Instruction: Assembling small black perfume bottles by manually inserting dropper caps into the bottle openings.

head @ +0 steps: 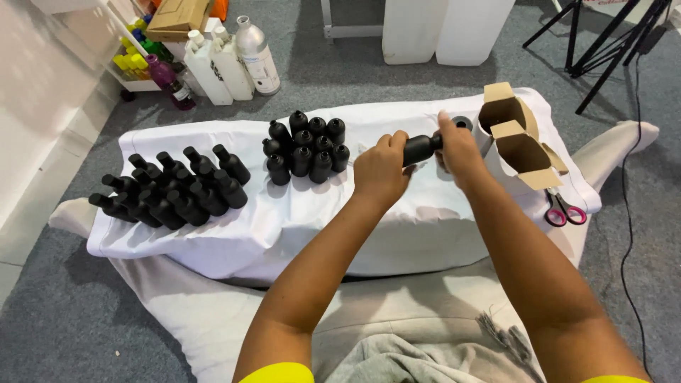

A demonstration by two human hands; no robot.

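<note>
A black bottle (420, 148) was held on its side just above the white cloth (298, 227), between the two hands. The left hand (381, 172) was closed around the bottle's base end, fingers wrapped over it. The right hand (457, 147) gripped the neck end, its fingers curled about the top; whether they pinched a cap could not be told.

Taking the bottle as the landmark: just beyond the right hand, a small dark ring (462, 123) lay on the cloth. To the right of the bottle stood two open cardboard boxes (521, 142), flaps up, side by side and touching. Nearer the person and further right, scissors (565, 210) with pink and red handles lay at the cloth's edge.

To the left of the bottle, a cluster (306, 147) of upright black bottles stood packed close together. Further left, a heap (174, 188) of like bottles lay on their sides, piled against one another.

Well beyond the bottle, off the cloth on the grey carpet (71, 333), white jugs (216, 67) and a silver bottle (257, 55) stood together, with a purple bottle (170, 80) lying beside them to the left. Further back stood two white containers (447, 28), and far to the right, black tripod legs (610, 50).

Below the bottle, the person's forearms reached out over light trousers (404, 319), with yellow sleeves (284, 372) at the bottom edge.
</note>
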